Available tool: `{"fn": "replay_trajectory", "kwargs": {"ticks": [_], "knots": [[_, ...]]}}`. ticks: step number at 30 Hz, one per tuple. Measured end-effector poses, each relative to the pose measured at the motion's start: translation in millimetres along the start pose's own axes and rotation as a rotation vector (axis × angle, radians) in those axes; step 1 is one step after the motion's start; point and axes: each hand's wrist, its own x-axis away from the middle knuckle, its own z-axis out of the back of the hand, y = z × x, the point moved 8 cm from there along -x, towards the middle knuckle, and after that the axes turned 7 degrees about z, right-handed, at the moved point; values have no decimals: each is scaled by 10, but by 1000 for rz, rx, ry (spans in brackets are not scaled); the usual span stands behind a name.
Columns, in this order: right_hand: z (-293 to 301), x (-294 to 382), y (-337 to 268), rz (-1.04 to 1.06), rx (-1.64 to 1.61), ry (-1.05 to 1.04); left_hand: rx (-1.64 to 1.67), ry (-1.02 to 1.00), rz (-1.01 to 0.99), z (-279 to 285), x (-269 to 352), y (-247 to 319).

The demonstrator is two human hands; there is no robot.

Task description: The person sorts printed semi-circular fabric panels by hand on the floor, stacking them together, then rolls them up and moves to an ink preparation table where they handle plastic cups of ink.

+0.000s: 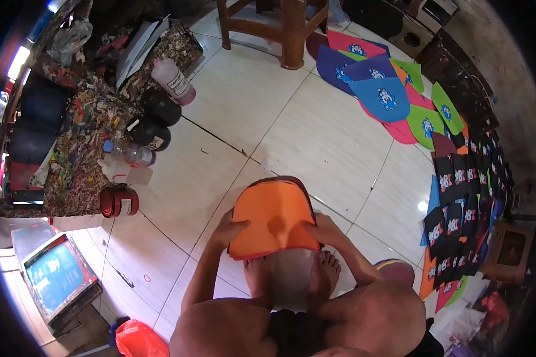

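Observation:
A stack of rounded fabric pieces is held just in front of my feet, its top piece plain orange, with dark and red edges showing underneath. My left hand grips the stack's left edge, thumb on top. On the opposite edge my right hand holds it the same way. The fingers of both hands are mostly hidden beneath the pieces. Another pile of such pieces, maroon on top, lies beside my right knee, partly covered by it.
Printed coloured pieces overlap on the tiles at upper right; black printed ones spread along the right. A brown plastic stool stands ahead. Left are a paint-crusted bench, bottles, a red tin and a screen-printing frame.

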Motion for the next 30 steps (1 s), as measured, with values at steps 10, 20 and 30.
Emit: {"fn": "replay_trajectory", "kwargs": {"ticks": [10,20,30], "knots": [[263,649,-407,567,-119,741,-278,444,-686,-559,731,687],[488,642,-430,624,-101,782,-257,516,-779,-498,714,843],[563,729,-757,666,62,832,-642,575,-808,-530,725,947]]}}
